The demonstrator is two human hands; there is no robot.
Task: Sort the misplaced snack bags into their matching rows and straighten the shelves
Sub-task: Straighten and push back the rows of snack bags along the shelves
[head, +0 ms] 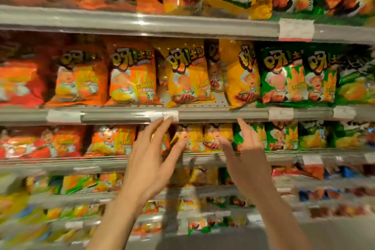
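Hands are reaching up toward the middle shelf [203,114], both empty, and nothing is being held in either grip. The left hand [148,160] is stretching with fingers straight and spread, its fingertips [168,118] showing right at the white price tag [164,116] on the shelf's front rail; whether they are touching it, I cannot tell. The right hand [246,158] is rising just beside it, fingers loose and extended, its longest fingertip showing just under the rail below the tilted yellow bag [241,75]. That yellow bag is leaning to the left, its lower corner hanging over the shelf edge, standing between another yellow bag [187,73] on its left and the green bags [282,75] on its right. A gap is showing between the two yellow bags, with a further bag set back in it. Orange bags [132,75] are filling the row left of the yellow ones, and red bags [20,83] are sitting at the far left. Shelves above and below are carrying the same colours in the same order, though the lower rows are blurring badly.
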